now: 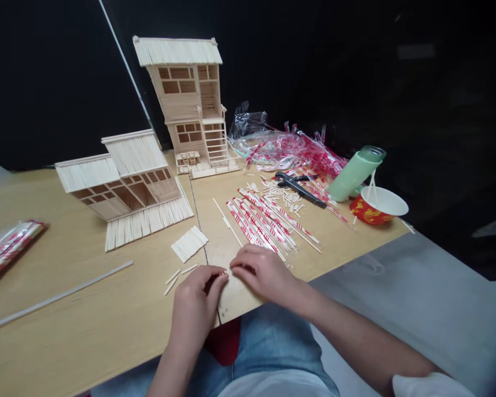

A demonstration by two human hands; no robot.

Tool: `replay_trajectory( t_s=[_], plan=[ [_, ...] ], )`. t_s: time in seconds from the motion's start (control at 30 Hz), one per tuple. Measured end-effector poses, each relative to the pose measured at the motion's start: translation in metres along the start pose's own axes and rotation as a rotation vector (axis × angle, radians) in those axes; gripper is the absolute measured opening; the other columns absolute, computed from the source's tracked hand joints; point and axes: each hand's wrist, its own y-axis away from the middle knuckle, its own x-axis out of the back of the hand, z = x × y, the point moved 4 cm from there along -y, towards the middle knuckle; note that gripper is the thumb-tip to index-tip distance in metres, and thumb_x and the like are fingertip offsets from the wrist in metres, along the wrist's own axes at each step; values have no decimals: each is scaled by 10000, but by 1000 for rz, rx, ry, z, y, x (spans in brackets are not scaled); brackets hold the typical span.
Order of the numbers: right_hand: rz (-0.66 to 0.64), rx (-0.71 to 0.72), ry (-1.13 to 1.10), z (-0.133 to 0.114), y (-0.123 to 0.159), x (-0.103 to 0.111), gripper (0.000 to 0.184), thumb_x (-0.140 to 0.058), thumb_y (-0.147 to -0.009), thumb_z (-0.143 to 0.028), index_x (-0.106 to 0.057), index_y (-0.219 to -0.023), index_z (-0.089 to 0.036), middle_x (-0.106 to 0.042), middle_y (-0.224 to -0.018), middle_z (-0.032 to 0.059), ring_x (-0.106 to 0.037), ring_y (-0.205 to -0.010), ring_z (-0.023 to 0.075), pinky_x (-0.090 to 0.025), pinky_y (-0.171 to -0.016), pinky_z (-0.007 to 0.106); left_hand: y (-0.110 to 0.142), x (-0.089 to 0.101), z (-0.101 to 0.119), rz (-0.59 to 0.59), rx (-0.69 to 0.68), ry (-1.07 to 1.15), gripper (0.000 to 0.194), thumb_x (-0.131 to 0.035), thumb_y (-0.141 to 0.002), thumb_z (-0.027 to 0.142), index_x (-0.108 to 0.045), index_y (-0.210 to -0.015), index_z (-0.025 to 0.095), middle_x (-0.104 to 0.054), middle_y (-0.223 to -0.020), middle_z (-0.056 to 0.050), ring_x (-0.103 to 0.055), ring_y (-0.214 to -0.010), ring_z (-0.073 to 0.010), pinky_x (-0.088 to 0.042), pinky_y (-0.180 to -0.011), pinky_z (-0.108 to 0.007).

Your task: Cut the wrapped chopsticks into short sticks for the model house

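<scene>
Near the table's front edge, my left hand (200,292) pinches a small wooden stick (225,272), of which only a pale end shows at the fingertips. Just to its right is my right hand (264,271), thumb and fingers closed together; what they hold, if anything, is hidden. Several short cut sticks (172,277) lie left of my left hand. Beyond them rests a small flat panel of sticks (190,243) laid side by side. Chopsticks in red-printed clear wrappers (264,220) are spread beyond my right hand, with two bare sticks (227,221) beside them.
A two-storey stick house (186,105) and a lower stick house (128,187) stand behind. Black-handled cutters (300,188) lie by cut bits (287,194) and crumpled wrappers (289,146). At right are a green bottle (353,173) and a red-white bowl (372,212). Left: a long strip (62,296), wrapped bundle (10,248).
</scene>
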Motion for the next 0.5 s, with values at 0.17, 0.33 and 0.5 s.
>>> replay_trajectory(
  t_s=[0.17, 0.33, 0.5],
  plan=[
    [168, -201, 205, 59, -31, 69, 124, -660, -888, -183, -780, -920, -191, -778, -912, 41, -687, -835, 165, -492, -781, 266, 1, 1, 0, 0, -7, -19, 97, -638, -904, 290, -716, -888, 234, -761, -851, -6, -708, -773, -181, -535, -717, -289],
    [169, -365, 422, 131, -73, 118, 152, -641, -866, -177, -783, -910, -143, -777, -847, 81, -673, -754, 192, -465, -740, 280, 2, 1, 1, -4, -6, -25, 97, -631, -908, 290, -713, -886, 242, -758, -844, 1, -706, -763, -179, -538, -711, -290],
    [58, -331, 506, 159, -96, 117, 137, -653, -849, -188, -776, -893, -149, -759, -833, 68, -645, -744, 173, -436, -726, 252, 1, 2, 3, 7, -27, -17, 93, -626, -909, 277, -707, -880, 242, -756, -836, -3, -704, -752, -180, -543, -707, -292]
  ],
)
